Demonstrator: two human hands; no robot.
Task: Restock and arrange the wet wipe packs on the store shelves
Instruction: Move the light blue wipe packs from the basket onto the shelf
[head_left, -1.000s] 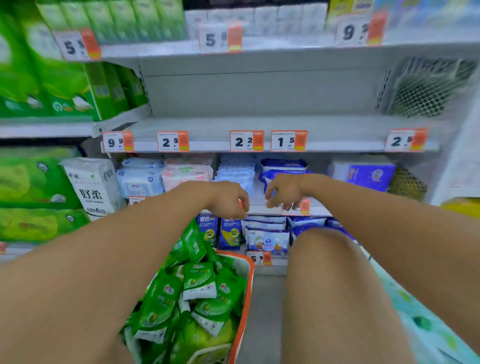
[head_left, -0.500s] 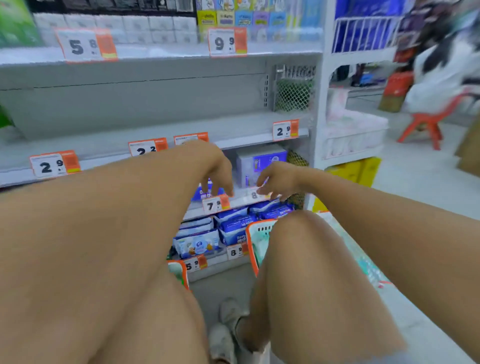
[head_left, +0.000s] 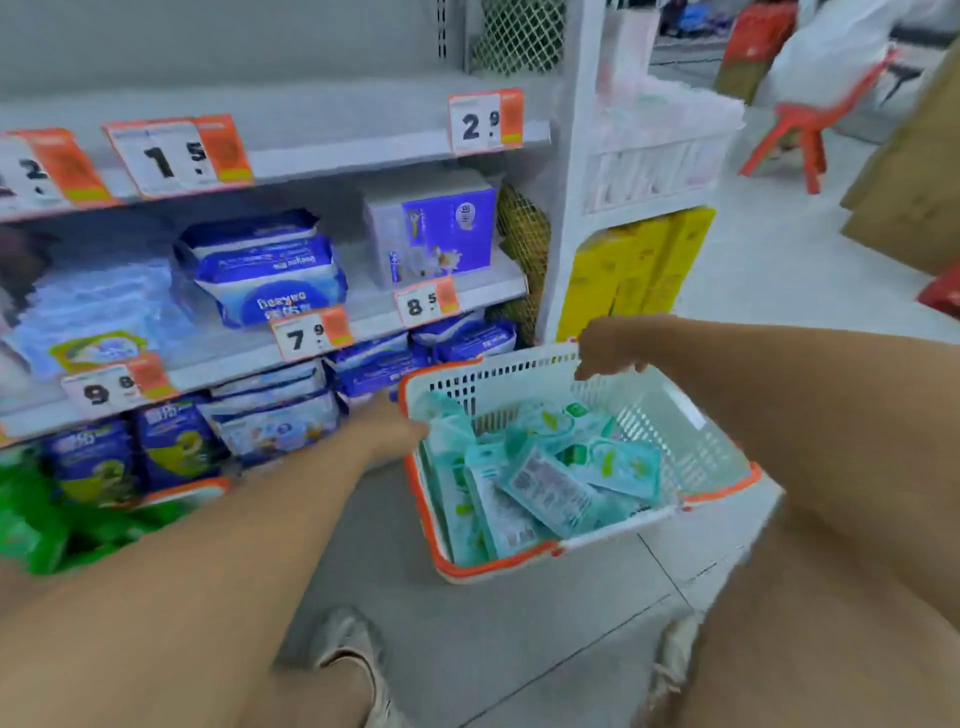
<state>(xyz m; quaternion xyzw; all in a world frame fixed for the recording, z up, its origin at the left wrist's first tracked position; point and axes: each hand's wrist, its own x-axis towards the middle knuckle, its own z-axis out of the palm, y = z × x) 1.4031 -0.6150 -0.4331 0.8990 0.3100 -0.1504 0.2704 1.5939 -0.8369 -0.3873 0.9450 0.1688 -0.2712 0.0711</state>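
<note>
The person is crouching on the floor, both arms reaching out to a white basket with an orange rim that is sitting in front of the shelves. The left hand is touching the basket's left rim; blur is hiding whether its fingers curl round it. The right hand is resting at the far rim, fingers bent down, its grip unclear. Teal wet wipe packs are lying piled inside. Beyond, blue packs are sitting on the shelves behind price tags.
</note>
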